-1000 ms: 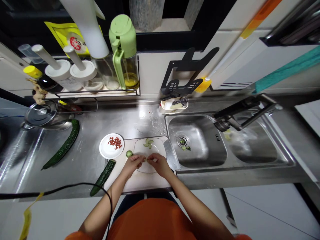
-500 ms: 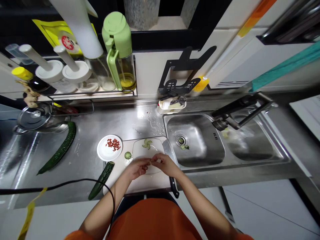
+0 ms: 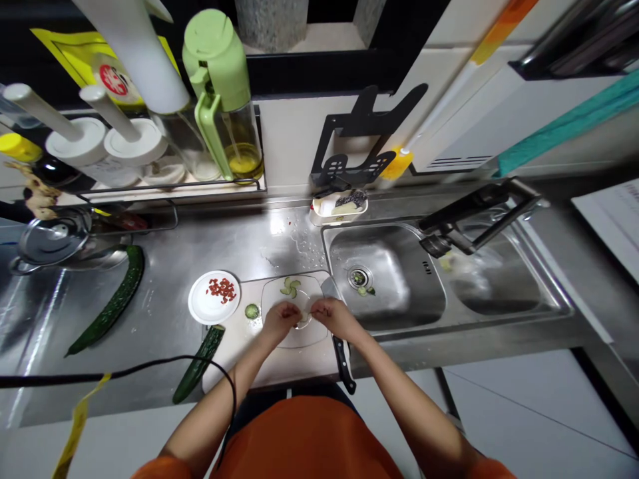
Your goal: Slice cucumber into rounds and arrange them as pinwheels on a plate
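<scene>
Above a clear square plate (image 3: 272,336), my left hand (image 3: 280,322) and my right hand (image 3: 337,318) face each other with fingertips pinched. Between them is a thin pale cucumber slice (image 3: 304,318), partly hidden by the fingers. Several curved cucumber slices (image 3: 289,287) lie fanned out at the plate's far side. The plate rests on a white cutting board (image 3: 269,369). Left of it sits a short cucumber end (image 3: 252,311). A knife (image 3: 343,364) lies along the board's right edge, its handle toward me, near my right wrist.
A white plate of chopped red bits (image 3: 214,313) stands left of the board. A cut cucumber (image 3: 200,364) and a whole cucumber (image 3: 110,306) lie farther left. The double sink (image 3: 389,279) with its faucet (image 3: 459,229) is to the right. A black cable (image 3: 164,360) crosses my left forearm.
My hands have moved apart slightly, and a pale slice now shows between them. The whole view has shifted a little.
</scene>
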A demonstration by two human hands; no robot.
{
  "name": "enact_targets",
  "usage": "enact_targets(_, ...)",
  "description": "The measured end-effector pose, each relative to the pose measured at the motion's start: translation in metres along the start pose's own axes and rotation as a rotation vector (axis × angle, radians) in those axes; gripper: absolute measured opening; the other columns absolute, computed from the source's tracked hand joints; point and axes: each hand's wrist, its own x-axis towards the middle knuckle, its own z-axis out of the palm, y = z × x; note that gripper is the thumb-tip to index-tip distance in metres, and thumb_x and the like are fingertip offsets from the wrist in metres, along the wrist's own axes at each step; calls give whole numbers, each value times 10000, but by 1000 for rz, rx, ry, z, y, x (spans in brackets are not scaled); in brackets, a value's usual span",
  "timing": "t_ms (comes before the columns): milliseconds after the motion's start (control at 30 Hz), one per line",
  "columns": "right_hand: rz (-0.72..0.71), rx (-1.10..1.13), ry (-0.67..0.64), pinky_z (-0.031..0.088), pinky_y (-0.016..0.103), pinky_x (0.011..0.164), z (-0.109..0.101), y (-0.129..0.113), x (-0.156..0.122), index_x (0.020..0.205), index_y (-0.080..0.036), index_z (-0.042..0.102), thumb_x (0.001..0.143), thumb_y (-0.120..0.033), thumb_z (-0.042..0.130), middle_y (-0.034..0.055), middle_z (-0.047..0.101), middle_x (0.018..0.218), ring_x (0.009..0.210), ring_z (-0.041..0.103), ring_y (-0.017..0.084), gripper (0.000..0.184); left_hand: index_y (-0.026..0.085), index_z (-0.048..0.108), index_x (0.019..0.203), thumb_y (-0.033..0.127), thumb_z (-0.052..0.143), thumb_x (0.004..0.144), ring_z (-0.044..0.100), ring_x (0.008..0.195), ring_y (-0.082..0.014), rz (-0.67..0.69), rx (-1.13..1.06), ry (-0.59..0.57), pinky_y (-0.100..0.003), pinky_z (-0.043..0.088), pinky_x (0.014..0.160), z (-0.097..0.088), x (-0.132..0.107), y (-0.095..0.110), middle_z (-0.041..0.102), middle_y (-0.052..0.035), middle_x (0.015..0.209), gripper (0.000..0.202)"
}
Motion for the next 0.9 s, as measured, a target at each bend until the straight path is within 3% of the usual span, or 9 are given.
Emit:
enact_targets(100, -18, -254, 28, 371, 239, 690, -5, 1, 4, 787, -201, 693, 816, -187, 534, 18, 644, 718, 754, 552, 148, 162, 179, 599, 759, 242, 618, 685, 533, 549, -83, 104, 214, 61, -210, 395, 557, 7, 4, -4, 580, 42, 610, 98)
enact_targets(267, 34, -527, 6, 336, 261, 724, -9, 0, 8, 859, -239, 678, 866, -218, 498, 39, 664, 844, 957, 522, 187, 181, 208, 638, 915, 234, 555, 775, 553, 616, -94, 223, 488, 106, -212, 397, 610, 18, 1, 1, 639, 28, 694, 165)
enact_targets(500, 51, -586, 10, 298, 276, 711, -9, 5, 14, 853, -218, 625, 881, -228, 480, 44, 656, 885, 978, 483, 200, 148, 221, 654, 908, 243, 510, 840, 585, 740, -136, 273, 805, 102, -246, 398, 685, 28, 0, 9, 679, -12, 831, 161)
enact_targets(900, 0, -668, 87, 291, 303, 726, -5, 15, 14, 926, -214, 627, 889, -283, 498, 70, 633, 955, 1008, 437, 237, 151, 235, 636, 1014, 279, 471, 896, 588, 878, -154, 310, 980, 166, -253, 419, 749, 34, -2, 1, 612, -42, 1039, 207)
